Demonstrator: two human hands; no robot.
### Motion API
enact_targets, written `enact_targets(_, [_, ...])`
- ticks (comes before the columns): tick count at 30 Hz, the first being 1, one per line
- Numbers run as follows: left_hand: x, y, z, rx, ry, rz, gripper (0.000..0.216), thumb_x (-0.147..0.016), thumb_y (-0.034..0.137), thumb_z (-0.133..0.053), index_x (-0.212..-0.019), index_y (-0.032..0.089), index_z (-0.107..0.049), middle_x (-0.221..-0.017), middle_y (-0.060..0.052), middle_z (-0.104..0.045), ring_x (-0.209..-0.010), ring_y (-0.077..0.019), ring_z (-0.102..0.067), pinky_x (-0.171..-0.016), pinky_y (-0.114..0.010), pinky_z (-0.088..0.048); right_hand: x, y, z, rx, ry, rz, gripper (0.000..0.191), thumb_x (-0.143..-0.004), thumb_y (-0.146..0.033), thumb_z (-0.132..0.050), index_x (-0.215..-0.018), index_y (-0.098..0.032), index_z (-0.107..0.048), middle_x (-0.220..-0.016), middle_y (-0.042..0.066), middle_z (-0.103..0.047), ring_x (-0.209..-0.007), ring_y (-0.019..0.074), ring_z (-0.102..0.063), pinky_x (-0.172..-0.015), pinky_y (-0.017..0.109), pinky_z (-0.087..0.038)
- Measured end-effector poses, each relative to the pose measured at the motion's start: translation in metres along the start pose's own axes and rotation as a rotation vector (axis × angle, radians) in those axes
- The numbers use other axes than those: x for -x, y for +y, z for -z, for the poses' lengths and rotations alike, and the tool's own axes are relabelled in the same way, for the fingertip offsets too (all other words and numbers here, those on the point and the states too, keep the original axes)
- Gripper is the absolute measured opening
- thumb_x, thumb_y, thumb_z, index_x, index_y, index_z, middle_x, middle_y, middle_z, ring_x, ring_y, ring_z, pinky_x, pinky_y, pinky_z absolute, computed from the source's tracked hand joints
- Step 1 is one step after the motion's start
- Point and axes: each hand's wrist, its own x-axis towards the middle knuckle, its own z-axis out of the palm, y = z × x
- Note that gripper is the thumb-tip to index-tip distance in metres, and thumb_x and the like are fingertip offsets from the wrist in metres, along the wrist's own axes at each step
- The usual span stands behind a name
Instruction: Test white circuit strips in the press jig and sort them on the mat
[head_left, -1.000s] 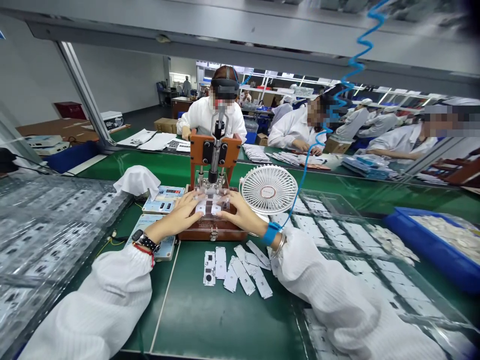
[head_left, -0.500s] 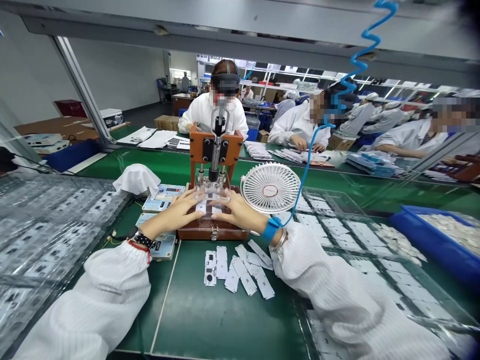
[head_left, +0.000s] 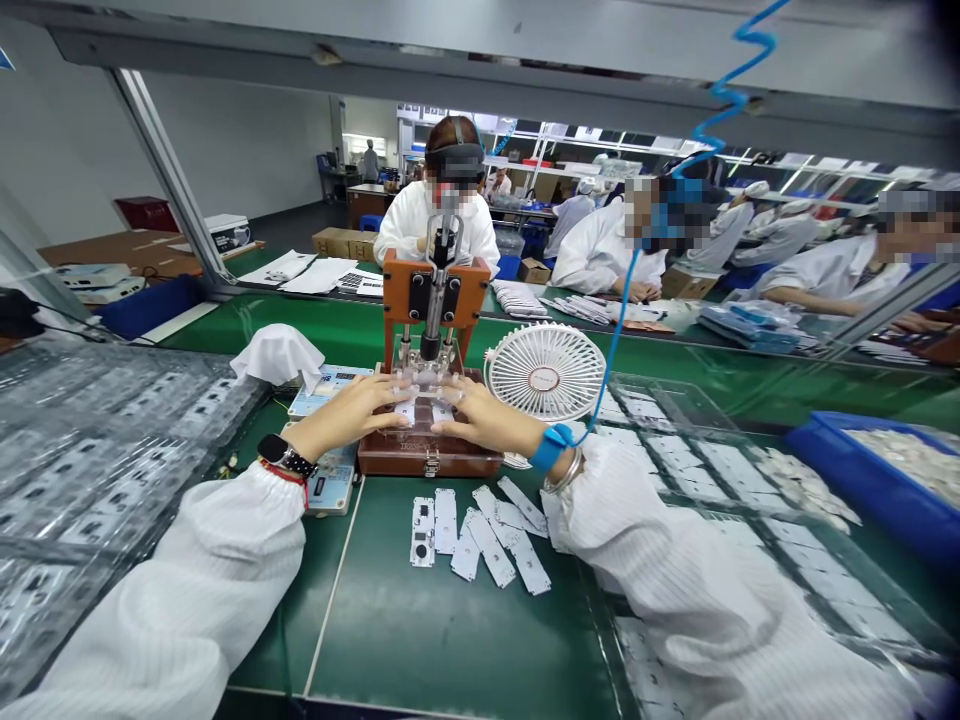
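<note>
A brown press fixture (head_left: 429,452) with an orange head (head_left: 433,292) stands at the middle of the green bench. My left hand (head_left: 358,410) lies on its bed from the left, fingers stretched flat onto small white boards (head_left: 421,412). My right hand (head_left: 484,416) lies there from the right, fingers flat on the same boards. A blue wrist strap (head_left: 553,447) with a coiled blue cord (head_left: 622,300) is on my right wrist. A watch (head_left: 281,453) is on my left wrist. Several loose white boards (head_left: 480,528) lie on the mat in front of the fixture.
A small white fan (head_left: 545,371) stands right of the fixture. A white cloth (head_left: 277,355) and a meter box (head_left: 331,388) sit to its left. Clear trays of boards (head_left: 97,450) flank both sides (head_left: 697,460). A blue bin (head_left: 862,480) is far right. Other people in white coats work across the bench.
Both hands stay flat on the boards in the fixture; fingers shifted slightly. The view drifted a little to the left.
</note>
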Motion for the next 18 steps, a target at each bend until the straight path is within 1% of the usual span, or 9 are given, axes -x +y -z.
enact_targets(2, [0.001, -0.001, -0.001, 0.032, -0.012, -0.005, 0.051, -0.093, 0.056, -0.043, -0.134, 0.028, -0.05, -0.143, -0.004, -0.046, -0.133, -0.0249, -0.037, -0.111, -0.043, -0.026, 0.001, 0.002, -0.002, -0.033, 0.011, 0.007, 0.049, -0.09, -0.041, -0.055, -0.135, -0.022, -0.045, -0.142, 0.012, -0.042, -0.13, 0.0279, -0.04, -0.106, 0.05, -0.036])
enact_targets(4, [0.002, -0.001, -0.003, 0.063, -0.018, -0.004, 0.05, -0.095, 0.053, -0.04, -0.136, 0.026, -0.047, -0.146, -0.005, -0.041, -0.136, -0.0237, -0.034, -0.113, -0.043, -0.022, 0.002, 0.003, -0.008, -0.072, 0.051, -0.015, 0.046, -0.09, -0.04, -0.056, -0.132, -0.021, -0.049, -0.141, 0.012, -0.044, -0.13, 0.0264, -0.041, -0.108, 0.048, -0.034])
enact_targets(7, [0.004, 0.002, -0.007, 0.101, -0.011, 0.032, 0.048, -0.097, 0.047, -0.036, -0.138, 0.024, -0.045, -0.149, -0.005, -0.037, -0.138, -0.0235, -0.028, -0.114, -0.044, -0.018, 0.003, 0.002, -0.019, -0.117, 0.139, -0.104, 0.042, -0.089, -0.039, -0.057, -0.127, -0.02, -0.055, -0.141, 0.012, -0.044, -0.131, 0.0271, -0.039, -0.108, 0.049, -0.033])
enact_targets(11, [0.006, 0.006, -0.011, 0.126, -0.008, 0.096, 0.05, -0.097, 0.044, -0.035, -0.141, 0.022, -0.041, -0.15, -0.006, -0.035, -0.14, -0.0246, -0.023, -0.114, -0.046, -0.017, 0.005, -0.005, -0.03, -0.145, 0.222, -0.213, 0.041, -0.088, -0.043, -0.058, -0.124, -0.023, -0.058, -0.139, 0.009, -0.047, -0.132, 0.0291, -0.038, -0.107, 0.052, -0.032])
enact_targets(14, [0.007, 0.009, -0.011, 0.133, -0.042, 0.127, 0.051, -0.096, 0.046, -0.034, -0.143, 0.023, -0.037, -0.152, -0.005, -0.029, -0.142, -0.0246, -0.019, -0.115, -0.046, -0.013, 0.006, -0.011, -0.031, -0.15, 0.229, -0.268, 0.043, -0.088, -0.045, -0.056, -0.126, -0.024, -0.056, -0.14, 0.008, -0.047, -0.133, 0.0301, -0.035, -0.107, 0.052, -0.03])
enact_targets(18, [0.008, 0.011, -0.009, 0.102, -0.091, 0.145, 0.051, -0.097, 0.047, -0.03, -0.143, 0.026, -0.036, -0.154, -0.002, -0.026, -0.143, -0.0249, -0.014, -0.115, -0.046, -0.01, 0.008, -0.02, -0.03, -0.097, 0.188, -0.291, 0.043, -0.093, -0.047, -0.045, -0.129, -0.025, -0.054, -0.147, 0.006, -0.039, -0.136, 0.0327, -0.028, -0.107, 0.057, -0.025])
